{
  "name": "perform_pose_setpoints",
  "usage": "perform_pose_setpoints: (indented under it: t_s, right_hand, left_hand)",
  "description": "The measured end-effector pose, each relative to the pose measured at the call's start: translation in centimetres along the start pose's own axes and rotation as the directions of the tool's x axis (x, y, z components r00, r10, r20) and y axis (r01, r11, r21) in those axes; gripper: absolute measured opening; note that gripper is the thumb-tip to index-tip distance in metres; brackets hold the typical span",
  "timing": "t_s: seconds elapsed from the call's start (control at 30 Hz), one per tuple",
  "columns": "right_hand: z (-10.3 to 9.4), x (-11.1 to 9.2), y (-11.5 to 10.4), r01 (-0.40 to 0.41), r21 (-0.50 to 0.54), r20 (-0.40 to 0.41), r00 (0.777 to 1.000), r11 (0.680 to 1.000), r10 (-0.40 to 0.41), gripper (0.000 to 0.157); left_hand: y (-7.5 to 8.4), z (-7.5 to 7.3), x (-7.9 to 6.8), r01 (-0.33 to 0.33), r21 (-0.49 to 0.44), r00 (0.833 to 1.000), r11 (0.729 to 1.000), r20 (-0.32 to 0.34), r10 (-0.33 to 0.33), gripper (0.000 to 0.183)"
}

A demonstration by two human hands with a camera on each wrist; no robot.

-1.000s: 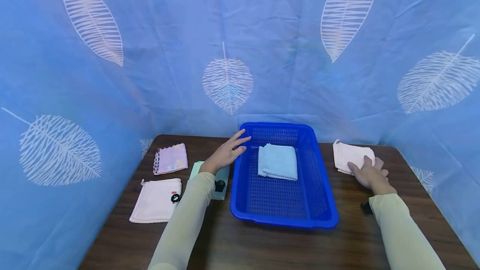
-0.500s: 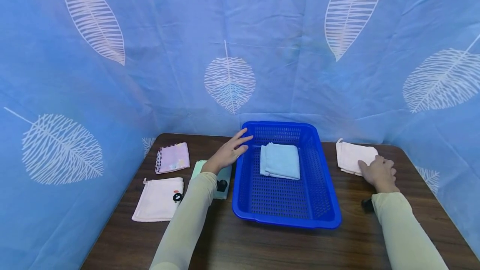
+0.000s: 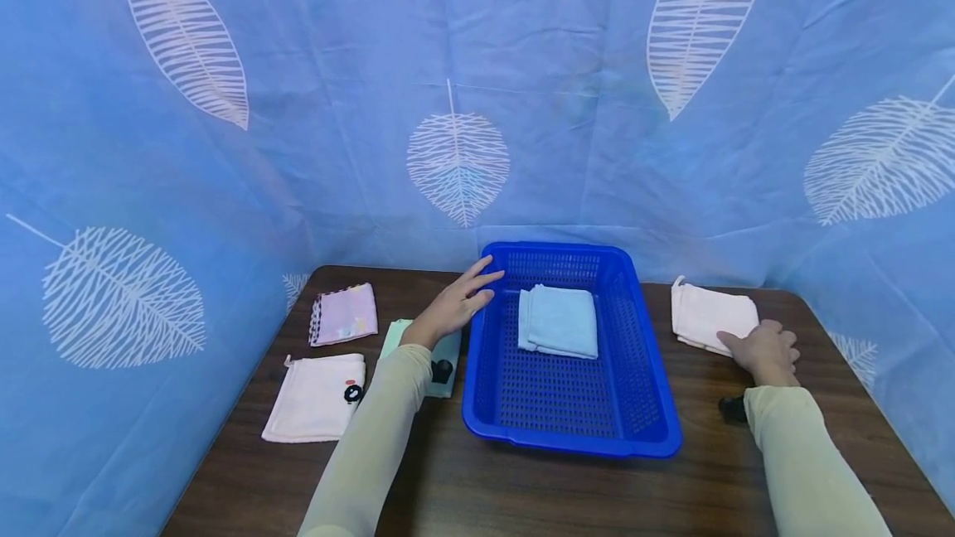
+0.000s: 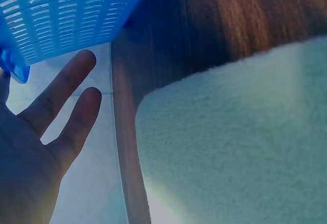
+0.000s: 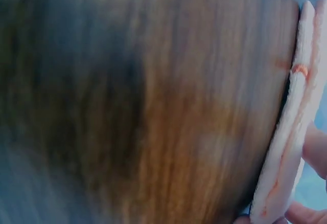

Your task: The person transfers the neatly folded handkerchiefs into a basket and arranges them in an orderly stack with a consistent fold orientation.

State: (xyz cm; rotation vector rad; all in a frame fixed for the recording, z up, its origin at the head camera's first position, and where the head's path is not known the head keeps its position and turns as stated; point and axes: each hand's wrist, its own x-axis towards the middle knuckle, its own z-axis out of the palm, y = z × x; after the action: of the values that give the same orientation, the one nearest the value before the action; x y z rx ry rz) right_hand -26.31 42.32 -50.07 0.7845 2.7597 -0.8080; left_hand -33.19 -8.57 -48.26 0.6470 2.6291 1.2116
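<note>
In the head view a deep-blue perforated plastic basket [image 3: 570,442] stands mid-table, holding a folded light-blue towel [image 3: 559,321]. My left hand [image 3: 451,305] is at its left rim, fingers spread; the left wrist view shows the extended fingers [image 4: 76,121] beside the basket wall. To the right lies a folded pale-pink towel [image 3: 709,313] with a hanging loop. My right hand [image 3: 764,350] grips its near right corner, thumb along the front edge. The right wrist view shows the towel's layered edge [image 5: 286,152] with fingertips on both sides; the rest of that hand is out of frame.
Left of the basket, a green towel [image 3: 445,371] lies partly under my left forearm. A lilac towel [image 3: 346,315] sits at the back left, a white-pink towel [image 3: 309,400] in front of it. A blue leaf-print curtain [image 3: 358,123] closes off the back and sides of the brown table [image 3: 537,495].
My right hand has slid right across the pale-pink towel to its right corner, and the towel has shifted slightly. The left hand stays at the basket rim; the head view has turned slightly.
</note>
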Motion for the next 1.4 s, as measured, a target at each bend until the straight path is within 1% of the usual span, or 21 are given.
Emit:
perform_pose_setpoints:
  t_s: [0.1, 0.23, 0.4, 0.5, 0.63, 0.73, 0.83, 0.97, 1.07, 1.23, 1.4]
  right_hand:
    - [0.1, 0.1, 0.1, -0.008, -0.007, 0.010, 1.000, 1.000, 0.008, 0.102]
    - [0.2, 0.2, 0.3, -0.019, -0.010, 0.026, 0.999, 1.000, 0.020, 0.103]
    - [-0.1, -0.3, 0.6, -0.039, -0.010, 0.040, 0.998, 0.999, 0.039, 0.098]
    - [-0.2, -0.7, 0.7, -0.026, -0.004, 0.029, 0.999, 1.000, 0.027, 0.095]
    - [0.0, -0.9, 0.9, -0.016, 0.043, -0.009, 1.000, 0.999, 0.016, 0.091]
    - [0.2, -0.9, 1.0, -0.012, 0.068, -0.022, 1.000, 0.998, 0.014, 0.089]
    - [0.3, -0.8, 1.0, 0.003, 0.066, -0.024, 1.000, 0.998, -0.001, 0.092]
    - [0.5, -0.6, 1.1, 0.050, 0.034, -0.036, 0.998, 0.998, -0.049, 0.090]
    - [0.5, -0.5, 1.0, 0.076, 0.018, -0.041, 0.996, 0.997, -0.075, 0.084]
    - [0.5, -0.3, 0.8, 0.099, 0.012, -0.036, 0.994, 0.995, -0.099, 0.079]
    - [0.8, -0.1, 0.8, 0.109, 0.048, -0.051, 0.993, 0.993, -0.107, 0.075]
  left_hand:
    - [-0.1, 0.0, 0.0, 0.000, 0.004, 1.000, 1.000, -0.005, 0.000, 0.045]
    - [-0.2, -0.1, -0.1, -0.002, 0.007, 1.000, 1.000, -0.008, 0.002, 0.044]
    - [0.0, 0.1, 0.0, -0.005, 0.005, 1.000, 1.000, -0.008, 0.005, 0.044]
    - [0.1, 0.1, 0.1, -0.006, 0.008, 1.000, 1.000, -0.005, 0.006, 0.045]
    - [0.0, 0.1, 0.1, -0.003, 0.006, 1.000, 1.000, -0.004, 0.003, 0.045]
    - [0.0, 0.1, 0.1, -0.001, -0.003, 1.000, 1.000, -0.008, 0.001, 0.044]
    - [0.0, 0.1, 0.1, -0.005, -0.001, 1.000, 1.000, -0.011, 0.005, 0.044]
    - [-0.1, 0.1, 0.1, -0.005, 0.010, 1.000, 1.000, -0.006, 0.005, 0.044]
    - [0.0, 0.1, 0.1, -0.010, 0.015, 1.000, 1.000, 0.001, 0.010, 0.045]
    - [0.0, 0.0, 0.1, -0.028, 0.016, 1.000, 0.999, 0.006, 0.028, 0.048]
    - [0.0, 0.0, 0.0, -0.018, 0.013, 1.000, 1.000, 0.005, 0.018, 0.046]
